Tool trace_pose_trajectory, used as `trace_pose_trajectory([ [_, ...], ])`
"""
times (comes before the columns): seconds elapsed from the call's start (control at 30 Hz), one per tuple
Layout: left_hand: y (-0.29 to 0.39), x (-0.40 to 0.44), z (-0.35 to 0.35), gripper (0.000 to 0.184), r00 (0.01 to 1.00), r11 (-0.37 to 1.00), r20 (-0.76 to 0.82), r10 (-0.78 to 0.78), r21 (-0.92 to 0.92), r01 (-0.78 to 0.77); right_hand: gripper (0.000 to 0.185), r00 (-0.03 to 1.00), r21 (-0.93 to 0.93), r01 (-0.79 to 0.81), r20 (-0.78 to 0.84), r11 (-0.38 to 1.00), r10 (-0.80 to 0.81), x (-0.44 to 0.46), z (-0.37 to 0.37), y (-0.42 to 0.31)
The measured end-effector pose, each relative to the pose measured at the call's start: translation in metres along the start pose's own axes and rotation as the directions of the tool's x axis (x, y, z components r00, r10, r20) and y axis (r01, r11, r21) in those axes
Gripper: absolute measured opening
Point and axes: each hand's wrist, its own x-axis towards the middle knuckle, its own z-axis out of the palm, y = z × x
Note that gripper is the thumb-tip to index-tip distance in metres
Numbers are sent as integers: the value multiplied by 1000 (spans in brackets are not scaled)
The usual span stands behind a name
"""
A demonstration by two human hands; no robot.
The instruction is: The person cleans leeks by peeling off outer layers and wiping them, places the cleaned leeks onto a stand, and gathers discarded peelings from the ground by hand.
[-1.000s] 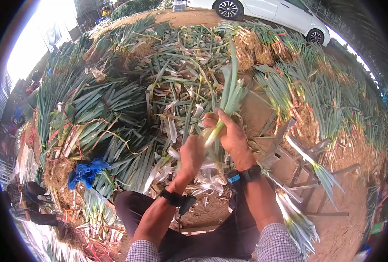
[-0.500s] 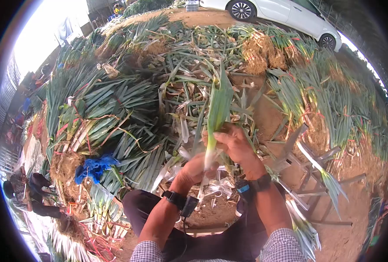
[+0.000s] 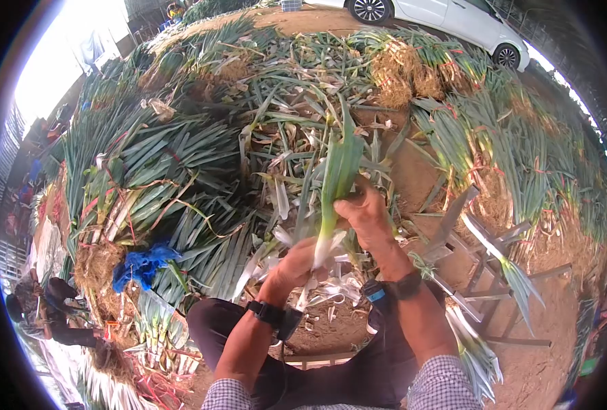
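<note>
A leek (image 3: 341,164) stands nearly upright in front of me, its broad green leaves pointing away and its white stem towards me. My left hand (image 3: 298,263) is closed around the white lower end, with its fingers partly hidden and a little blurred. Higher up, my right hand (image 3: 365,213) grips the leek where green meets white, the thumb lying along the stem. Peeled leaves and pale scraps (image 3: 337,290) lie on the ground below my hands.
Bundled leeks (image 3: 146,157) lie to the left near a blue net (image 3: 143,266). More bundles (image 3: 481,150) are on the right. A metal frame (image 3: 488,273) beside my right arm carries one leek (image 3: 512,273). A white car (image 3: 447,24) stands behind; another person's legs (image 3: 64,307) show at left.
The view has shifted slightly, so the surroundings sit a little higher and further left. Both hands stay on the leek, with the left hand slightly further left.
</note>
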Motion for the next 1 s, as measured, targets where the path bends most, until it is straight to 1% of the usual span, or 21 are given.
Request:
trace_pose_trajectory([
  [0.03,-1,1,2,21,999,1000,-44,11,17,-10,51,999,-6,0,-32,1000,0,1,2,5],
  [0.07,-3,3,2,20,999,1000,-38,12,19,-11,51,998,-13,-1,-64,1000,0,1,4,5],
  [0.13,-10,4,-1,19,999,1000,-29,19,20,-19,48,987,72,-132,-86,989,138,-1,3,-1],
  [0.17,-12,4,0,17,998,1000,-53,-14,17,15,48,974,116,-195,-94,974,207,-2,2,-6],
  [0.23,-16,3,2,15,991,996,-101,-85,8,86,45,979,324,-203,54,924,196,-5,-2,-16],
  [0.27,-18,2,0,15,998,996,-12,-67,-53,67,44,976,423,-215,125,880,178,-6,-3,-18],
  [0.3,-20,1,-3,15,996,992,77,-45,-115,54,38,978,363,-203,125,909,169,-7,0,-18],
  [0.33,-22,1,-5,15,986,983,165,-15,-177,45,38,985,319,-159,116,934,128,-10,3,-17],
  [0.4,-20,2,-2,16,966,975,258,-12,-212,69,39,993,226,-66,109,972,42,-18,11,-18],
  [0.43,-19,2,0,17,953,970,303,-10,-228,82,38,993,191,-50,110,980,29,-18,11,-19],
  [0.5,-17,-1,9,19,971,972,237,-28,-222,82,36,994,122,-18,106,992,5,-20,9,-20],
  [0.6,-23,-2,20,20,985,977,171,-36,-202,71,32,996,20,-50,-71,999,51,-10,3,-9],
  [0.63,-26,-2,23,19,988,979,154,-32,-194,61,32,974,90,-154,-154,984,166,-7,-3,-8],
  [0.7,-26,-2,24,19,987,986,153,-39,-156,63,34,878,247,-325,-279,913,388,2,-10,-18],
  [0.73,-23,-2,23,19,988,989,149,-32,-138,53,35,908,208,-243,-294,947,298,10,-22,-17],
  [0.8,-23,-3,22,18,998,994,-65,15,-104,-22,37,944,140,-84,-305,987,124,19,-55,-5],
  [0.83,-23,-3,20,18,984,995,-171,40,-83,-54,35,942,3,-76,-327,997,73,15,-60,-8],
  [0.9,-26,7,10,19,937,987,-310,161,80,-142,31,935,-278,-60,-351,959,-43,6,-67,-14],
  [0.93,-28,13,5,19,903,970,-365,226,165,-176,30,976,-287,-37,-215,957,-27,1,-62,-10],
  [0.97,-26,15,2,22,904,960,-326,276,133,-246,29,997,-294,-12,-77,956,-11,-4,-53,0],
  [1.0,-28,21,1,23,857,920,-357,372,265,-289,28,998,-296,10,59,955,8,-9,-41,4],
])
